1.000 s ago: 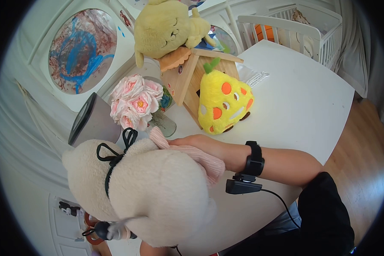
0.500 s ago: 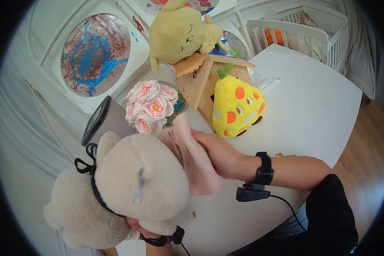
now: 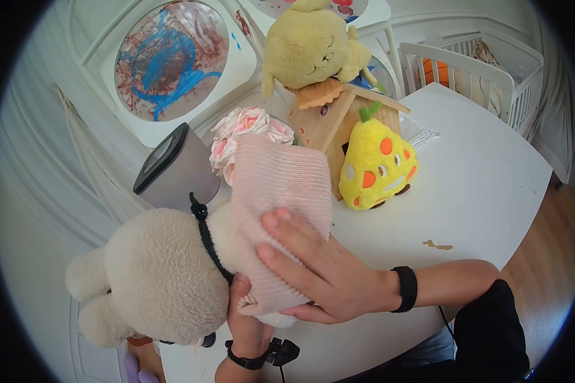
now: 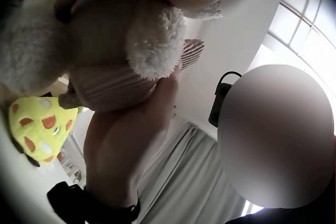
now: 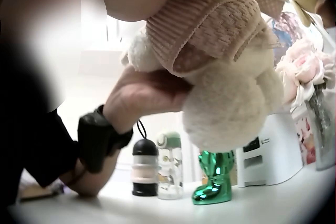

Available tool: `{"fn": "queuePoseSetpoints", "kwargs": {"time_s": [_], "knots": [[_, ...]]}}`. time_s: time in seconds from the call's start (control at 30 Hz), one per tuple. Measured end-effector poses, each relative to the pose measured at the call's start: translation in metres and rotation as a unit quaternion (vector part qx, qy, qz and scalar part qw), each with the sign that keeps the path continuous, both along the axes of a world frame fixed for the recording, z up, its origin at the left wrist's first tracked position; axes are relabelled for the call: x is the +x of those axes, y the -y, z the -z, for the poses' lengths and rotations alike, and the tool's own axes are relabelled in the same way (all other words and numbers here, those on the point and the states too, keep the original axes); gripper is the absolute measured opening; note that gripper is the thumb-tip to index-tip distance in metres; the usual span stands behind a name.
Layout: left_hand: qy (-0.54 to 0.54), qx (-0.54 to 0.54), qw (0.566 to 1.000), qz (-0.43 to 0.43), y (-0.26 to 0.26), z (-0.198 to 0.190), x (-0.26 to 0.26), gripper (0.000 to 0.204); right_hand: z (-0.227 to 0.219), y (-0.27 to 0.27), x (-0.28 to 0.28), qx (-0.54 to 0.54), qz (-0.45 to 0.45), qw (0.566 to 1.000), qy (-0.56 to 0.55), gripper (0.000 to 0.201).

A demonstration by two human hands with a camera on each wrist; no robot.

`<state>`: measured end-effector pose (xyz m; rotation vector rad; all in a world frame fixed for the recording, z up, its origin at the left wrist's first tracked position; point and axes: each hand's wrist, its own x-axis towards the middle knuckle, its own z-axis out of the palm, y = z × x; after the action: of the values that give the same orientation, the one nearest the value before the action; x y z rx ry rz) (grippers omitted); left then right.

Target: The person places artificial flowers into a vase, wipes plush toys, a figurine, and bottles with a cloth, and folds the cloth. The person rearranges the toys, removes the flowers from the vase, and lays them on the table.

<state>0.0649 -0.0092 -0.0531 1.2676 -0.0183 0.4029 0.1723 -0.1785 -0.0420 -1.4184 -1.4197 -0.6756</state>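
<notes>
Head view: plush toy [image 3: 166, 274], 1 pc., long axis running head-end away from R hand [image 3: 322, 274]; pink cloth [image 3: 284, 188] on toy's body; R hand nearer cloth, fingers extended, laid on it; L hand [image 3: 246, 322] grips toy nr. neck.

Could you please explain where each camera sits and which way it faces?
Head: worn on the head, facing forward and down at the cream plush toy and pink ribbed cloth; left hand, right hand and forearms show.
Left wrist: worn there, facing the toy, grey fabric curtain behind; both hands and the blurred head show.
Right wrist: worn there, facing the toy across the white tabletop; both hands show.
Shared: head and left wrist show the yellow triangular plush with orange spots.
</notes>
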Motion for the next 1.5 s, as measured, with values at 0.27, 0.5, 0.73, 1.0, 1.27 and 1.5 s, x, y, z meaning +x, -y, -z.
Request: {"fn": "queuePoseSetpoints", "kwargs": {"time_s": [0.27,0.5,0.73,1.0,1.27,1.5], "knots": [[-0.101,-0.017,0.995,-0.003,-0.018,0.031,-0.010,0.050,-0.011,0.013,-0.004,-0.011,0.029,0.976,0.214,0.037],[-0.095,0.038,0.995,0.005,-0.014,0.033,-0.005,0.052,-0.029,0.016,0.008,-0.064,0.045,0.995,0.070,0.055],[-0.186,0.321,0.927,-0.056,-0.004,0.017,-0.002,0.065,-0.035,0.028,0.044,-0.028,0.002,0.967,-0.252,0.043],[-0.153,0.359,0.919,-0.052,-0.020,0.023,-0.011,0.060,-0.019,0.035,0.094,0.014,-0.008,0.871,-0.490,0.038],[-0.030,0.422,0.903,-0.072,-0.026,0.035,-0.007,0.061,-0.044,0.041,0.088,0.254,-0.138,0.753,-0.592,0.042],[-0.067,0.277,0.954,-0.093,-0.019,0.026,0.001,0.043,-0.025,0.018,0.041,-0.031,-0.162,0.935,-0.313,0.050]]}}
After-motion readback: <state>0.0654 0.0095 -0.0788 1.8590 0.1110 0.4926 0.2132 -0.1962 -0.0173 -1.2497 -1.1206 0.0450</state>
